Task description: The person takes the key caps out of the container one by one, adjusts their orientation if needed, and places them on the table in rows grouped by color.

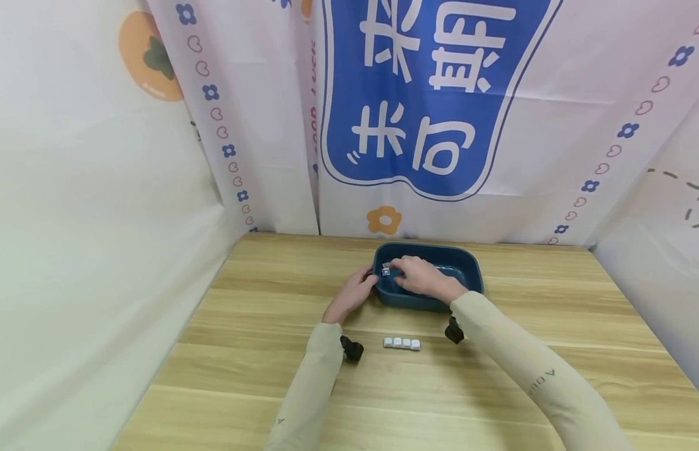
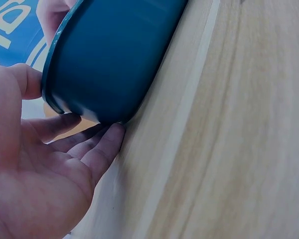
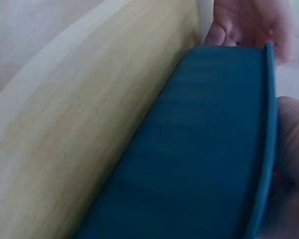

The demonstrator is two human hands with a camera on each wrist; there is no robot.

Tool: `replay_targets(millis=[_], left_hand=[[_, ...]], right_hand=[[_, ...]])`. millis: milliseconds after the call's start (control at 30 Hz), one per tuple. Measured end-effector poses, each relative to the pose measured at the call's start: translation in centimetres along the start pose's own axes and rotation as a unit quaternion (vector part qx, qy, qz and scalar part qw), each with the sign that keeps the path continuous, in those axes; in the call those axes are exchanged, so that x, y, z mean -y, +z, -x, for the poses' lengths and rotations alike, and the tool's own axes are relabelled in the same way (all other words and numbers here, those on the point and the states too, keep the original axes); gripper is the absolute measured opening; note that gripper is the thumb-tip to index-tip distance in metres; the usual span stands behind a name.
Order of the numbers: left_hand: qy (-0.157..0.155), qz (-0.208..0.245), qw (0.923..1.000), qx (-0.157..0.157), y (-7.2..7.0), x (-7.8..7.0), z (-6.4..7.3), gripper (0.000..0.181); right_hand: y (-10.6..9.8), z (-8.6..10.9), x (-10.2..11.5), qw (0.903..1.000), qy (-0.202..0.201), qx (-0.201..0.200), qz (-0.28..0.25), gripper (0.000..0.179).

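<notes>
A dark blue plastic bin (image 1: 414, 303) stands near the back of the wooden table. My left hand (image 1: 354, 293) grips its left end, thumb at the rim and fingers against the outer wall, as the left wrist view shows. Over the bin's inside reaches my right hand (image 1: 421, 275), with index finger and thumb apart. Its fingertips are close to small square pieces (image 1: 386, 272) at the left end of the bin. In the right wrist view the bin's wall (image 3: 189, 134) hides most of the right hand (image 3: 291, 149).
A short row of small white keycaps (image 1: 402, 343) lies on the table (image 1: 259, 351) in front of the bin, between the forearms. Behind the table hangs a printed cloth (image 1: 270, 125). A black wrist camera (image 1: 352, 349) sits at the left sleeve, another (image 1: 454, 330) at the right.
</notes>
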State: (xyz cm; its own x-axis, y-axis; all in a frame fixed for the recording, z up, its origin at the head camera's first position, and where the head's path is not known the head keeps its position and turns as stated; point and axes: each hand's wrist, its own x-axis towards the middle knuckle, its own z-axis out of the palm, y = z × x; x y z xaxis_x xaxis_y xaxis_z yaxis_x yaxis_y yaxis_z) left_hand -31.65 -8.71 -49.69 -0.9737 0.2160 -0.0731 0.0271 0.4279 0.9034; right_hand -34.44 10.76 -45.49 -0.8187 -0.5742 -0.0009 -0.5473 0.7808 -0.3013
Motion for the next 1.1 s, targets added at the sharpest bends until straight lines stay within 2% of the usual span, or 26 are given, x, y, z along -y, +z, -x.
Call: replay_targets(millis=[400, 733, 933, 1100], left_hand=[[0.006, 0.007, 0.9999, 0.009, -0.3, -0.1, 0.2, 0.049], [0.013, 0.016, 0.9997, 0.014, -0.2, -0.3, 0.2, 0.048], [0.007, 0.025, 0.9995, 0.015, -0.3, -0.2, 0.1, 0.047], [0.004, 0.015, 0.9998, 0.015, -0.2, -0.1, 0.1, 0.048]], right_hand=[[1.1, -1.4, -0.4, 0.9998, -0.01, -0.004, 0.015, 0.037], [1.4, -2.3, -0.1, 0.9995, 0.01, 0.005, 0.028, 0.037], [1.6, -2.8, 0.0, 0.9991, 0.009, 0.007, 0.04, 0.037], [1.7, -2.9, 0.0, 0.9988, 0.015, 0.012, 0.046, 0.038]])
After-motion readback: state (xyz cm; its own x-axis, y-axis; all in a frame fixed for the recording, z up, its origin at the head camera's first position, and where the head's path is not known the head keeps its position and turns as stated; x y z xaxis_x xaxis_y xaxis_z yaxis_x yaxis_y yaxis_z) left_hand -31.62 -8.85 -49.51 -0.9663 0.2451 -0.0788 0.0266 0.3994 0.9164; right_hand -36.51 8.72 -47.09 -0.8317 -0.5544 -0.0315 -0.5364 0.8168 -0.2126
